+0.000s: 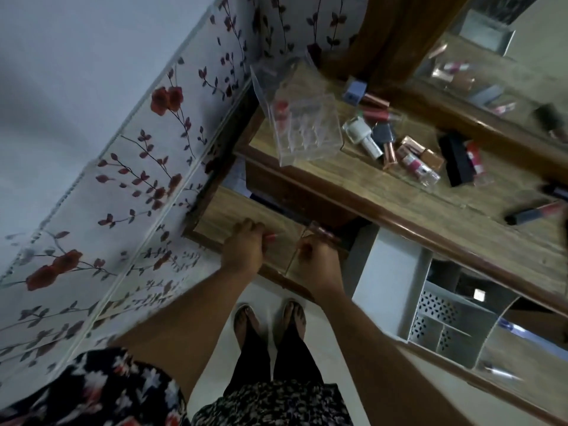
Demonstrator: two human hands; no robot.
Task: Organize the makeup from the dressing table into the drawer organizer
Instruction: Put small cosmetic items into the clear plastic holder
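Both hands curl over the front edge of a wooden drawer. The left hand has its fingers bent round the edge, a pinkish thing showing under them; whether it is held I cannot tell. The right hand grips the edge near a small tube. Beside them, to the right, a white organizer sits in an open drawer. On the counter above stand a clear box and scattered makeup.
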